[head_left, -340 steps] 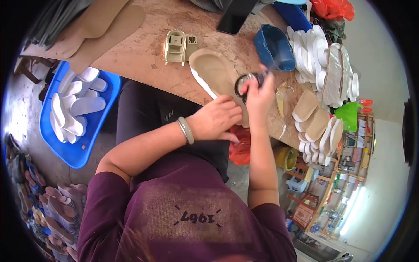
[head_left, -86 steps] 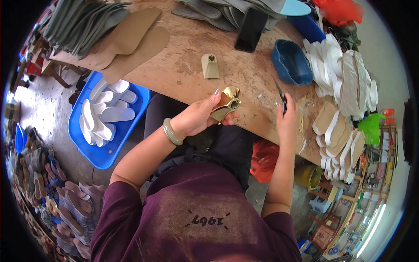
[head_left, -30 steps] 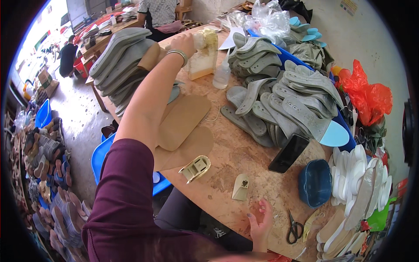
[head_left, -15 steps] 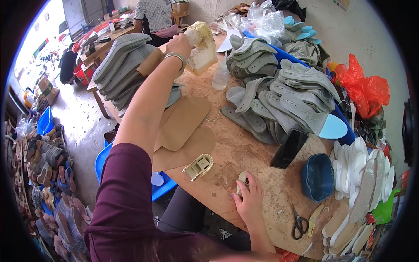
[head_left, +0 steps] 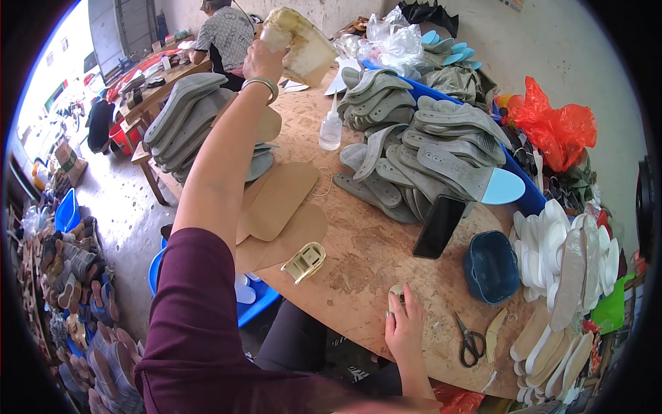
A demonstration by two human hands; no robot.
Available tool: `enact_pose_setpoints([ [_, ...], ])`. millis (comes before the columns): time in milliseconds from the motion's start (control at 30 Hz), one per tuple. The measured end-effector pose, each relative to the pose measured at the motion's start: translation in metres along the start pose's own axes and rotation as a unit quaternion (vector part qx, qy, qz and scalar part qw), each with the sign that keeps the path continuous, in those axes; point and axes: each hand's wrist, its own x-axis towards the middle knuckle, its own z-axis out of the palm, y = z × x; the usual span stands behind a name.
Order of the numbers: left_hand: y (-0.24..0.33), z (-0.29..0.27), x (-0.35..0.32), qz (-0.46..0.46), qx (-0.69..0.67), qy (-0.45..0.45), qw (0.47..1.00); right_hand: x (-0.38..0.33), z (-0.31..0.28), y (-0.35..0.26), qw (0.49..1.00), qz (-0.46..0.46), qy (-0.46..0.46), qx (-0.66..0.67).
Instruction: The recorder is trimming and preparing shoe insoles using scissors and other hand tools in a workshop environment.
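My left hand (head_left: 264,63), with a bangle at the wrist, grips a translucent plastic jug (head_left: 298,47) stained yellow-brown, raised over the far end of the table. Near the front edge, my right hand (head_left: 407,323) presses its fingers on a small beige piece (head_left: 395,292) with a dark spot, mostly covered by them. Left of it rests a gold-coloured slotted piece (head_left: 305,263). Brown insole-shaped sheets (head_left: 284,199) lie under my left forearm. A clear squeeze bottle (head_left: 331,129) with a thin nozzle stands beyond them.
Grey soles (head_left: 441,162) are heaped at right, with another stack (head_left: 183,124) at left. A black phone (head_left: 439,226), dark blue basket (head_left: 491,268), black-handled scissors (head_left: 472,345) and white insoles (head_left: 552,248) lie rightward. Another person (head_left: 224,41) sits at a far bench.
My left hand has lifted the jug upward and slightly left. My right hand still covers the small beige piece, now lower and further right in the picture. The whole view has shifted a little.
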Motion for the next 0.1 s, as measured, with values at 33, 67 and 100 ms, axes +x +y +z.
enact_pose_setpoints([
  [33,0.0024,-0.0040,0.0011,0.002,0.001,0.000,1.000,-0.0005,0.0006,0.0003,1.000,0.001,0.001,0.001],
  [67,0.0045,-0.0086,0.0026,-0.001,-0.012,0.006,1.000,-0.0010,0.0014,0.0006,1.000,0.008,0.001,0.008],
  [100,0.0066,-0.0133,0.0038,-0.004,-0.024,0.012,1.000,-0.0016,0.0018,0.0016,1.000,0.016,-0.001,0.015],
])
